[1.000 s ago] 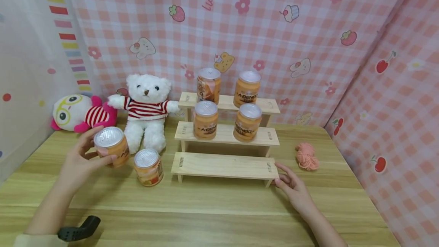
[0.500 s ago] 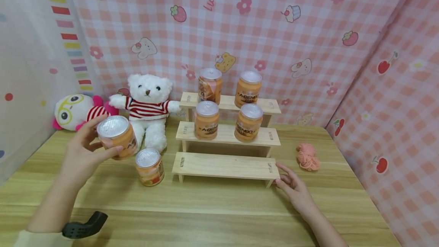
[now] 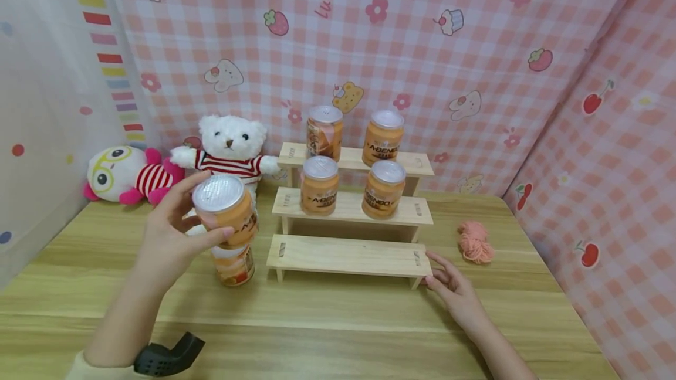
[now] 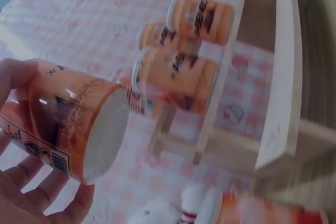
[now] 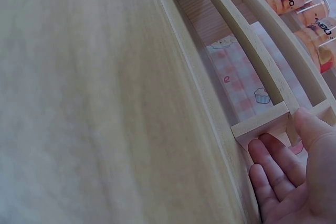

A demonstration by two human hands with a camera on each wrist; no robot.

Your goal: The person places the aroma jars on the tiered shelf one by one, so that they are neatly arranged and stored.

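Note:
My left hand grips an orange can with a silvery lid, thumb at the front and fingers behind. In the left wrist view that can shows its white base, off the table. A second orange can stands on the table, partly covered by the held one in the head view. At the right end of the lowest tier of a wooden three-step shelf, my right hand holds the corner. In the right wrist view its thumb lies against the board's end and its fingers curl beside the leg.
Two cans stand on the middle tier and two more on the top one. A white teddy bear sits behind the held can, beside a pink plush toy. Pink yarn lies right of the shelf.
My left hand has carried the can to the right and slightly up, from beside the standing can to over it. My right hand stays at the shelf corner.

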